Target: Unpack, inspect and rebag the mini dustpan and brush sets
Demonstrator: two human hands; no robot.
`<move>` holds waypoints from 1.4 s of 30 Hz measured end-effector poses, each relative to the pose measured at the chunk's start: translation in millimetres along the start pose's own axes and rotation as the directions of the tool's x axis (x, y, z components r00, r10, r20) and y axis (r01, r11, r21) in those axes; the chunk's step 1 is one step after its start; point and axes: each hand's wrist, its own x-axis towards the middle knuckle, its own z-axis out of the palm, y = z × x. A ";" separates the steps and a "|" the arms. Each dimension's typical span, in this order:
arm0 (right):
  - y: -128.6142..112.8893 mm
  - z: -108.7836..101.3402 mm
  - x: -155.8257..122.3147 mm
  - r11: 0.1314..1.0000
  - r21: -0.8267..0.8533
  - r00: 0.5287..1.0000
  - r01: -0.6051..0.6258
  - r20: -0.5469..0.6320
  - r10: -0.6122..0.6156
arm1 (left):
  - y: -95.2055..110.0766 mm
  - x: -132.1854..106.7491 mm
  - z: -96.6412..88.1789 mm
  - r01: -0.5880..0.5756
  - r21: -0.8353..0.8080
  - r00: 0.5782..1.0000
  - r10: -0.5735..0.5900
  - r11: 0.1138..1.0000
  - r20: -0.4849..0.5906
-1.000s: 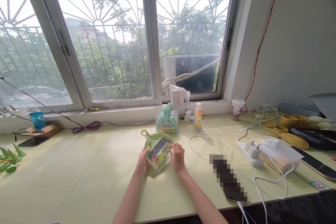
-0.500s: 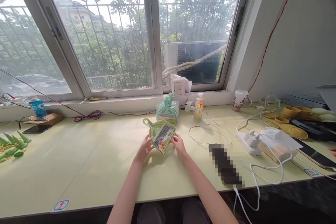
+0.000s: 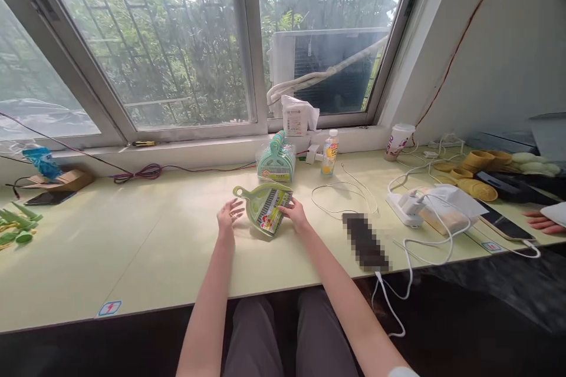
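Note:
A green dustpan with a small brush and a printed label, a dustpan set [image 3: 267, 208], is tilted above the table in front of me. My right hand [image 3: 295, 213] grips its right edge, thumb on the label side. Just left of the set, my left hand [image 3: 230, 215] is off it, with fingers apart and nothing in them. Behind it, a stack of similar dustpan sets [image 3: 276, 164] in clear wrap stands near the window sill.
A drink bottle [image 3: 329, 153] and a tissue pack [image 3: 297, 116] stand at the back. To the right lie a blurred-out phone [image 3: 366, 242], a power strip [image 3: 404, 211] and white cables. Green cone-shaped pieces [image 3: 20, 221] lie far left. Another person's hand [image 3: 542, 221] rests at the right edge.
My left hand has let go of the dustpan set and moved left. The right hand keeps hold of it. The view has tilted down, and the other person's hand has come further into view.

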 end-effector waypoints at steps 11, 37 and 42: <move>-0.7 -16.3 9.8 0.976 0.219 0.985 0.003 -0.169 0.035 | -5.8 11.0 4.1 0.171 0.002 0.983 -0.171 0.985 0.063; 5.6 9.5 -18.0 0.141 -0.926 0.745 0.351 0.185 -0.641 | -27.6 -36.0 48.5 -0.259 0.218 0.908 0.159 0.941 0.388; 6.4 13.9 -18.6 0.043 -0.936 0.781 0.349 0.265 -0.566 | -25.3 -40.0 47.7 -0.344 0.312 0.871 0.177 0.886 0.458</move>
